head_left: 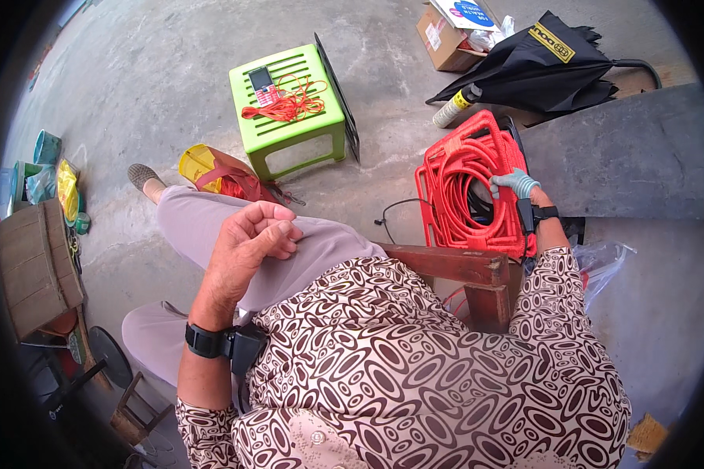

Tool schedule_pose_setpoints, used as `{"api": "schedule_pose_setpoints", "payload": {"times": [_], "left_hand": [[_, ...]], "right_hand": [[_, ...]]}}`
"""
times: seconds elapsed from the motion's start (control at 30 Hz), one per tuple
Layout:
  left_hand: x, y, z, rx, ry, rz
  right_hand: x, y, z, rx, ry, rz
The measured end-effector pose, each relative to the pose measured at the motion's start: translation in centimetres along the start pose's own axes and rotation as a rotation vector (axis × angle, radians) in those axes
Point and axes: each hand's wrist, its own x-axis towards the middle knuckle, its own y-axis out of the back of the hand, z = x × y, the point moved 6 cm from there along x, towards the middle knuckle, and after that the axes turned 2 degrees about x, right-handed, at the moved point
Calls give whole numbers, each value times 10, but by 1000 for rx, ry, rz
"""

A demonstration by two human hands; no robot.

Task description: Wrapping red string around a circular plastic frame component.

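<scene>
From the head camera, the gloved right hand (515, 184) reaches out to the side, its fingers hooked over the top of a coil of red cord (465, 187) in a red crate (432, 223), as if steadying or lifting a loop. The bare left hand (246, 246) rests on the thigh, fingers curled loosely, holding nothing visible. More red cord (289, 102) lies on the green plastic stool (289, 125) beside a phone (262, 86).

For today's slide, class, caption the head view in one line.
Seated person's gloved right hand reaches into red cord coils; bare left hand rests on thigh.
</scene>
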Motion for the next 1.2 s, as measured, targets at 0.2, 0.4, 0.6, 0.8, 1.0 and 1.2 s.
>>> {"api": "schedule_pose_setpoints", "payload": {"times": [0.2, 0.4, 0.6, 0.8, 1.0, 1.2], "left_hand": [[-7, 3, 1, -20, 18, 39], [-13, 11, -3, -62, 21, 70], [-13, 14, -3, -47, 56, 87], [2, -6, 12, 11, -91, -22], [20, -38, 2, 136, 12, -219], [20, -35, -3, 84, 5, -216]], "right_hand": [[24, 16, 33, -415, 32, 275], [16, 29, 53, -567, 25, 553], [9, 19, 20, -207, 256, 647], [1, 9, -58, 222, 421, 491], [-30, -12, -162, 324, 571, 481], [-45, -49, -240, 103, 693, 563]]}}
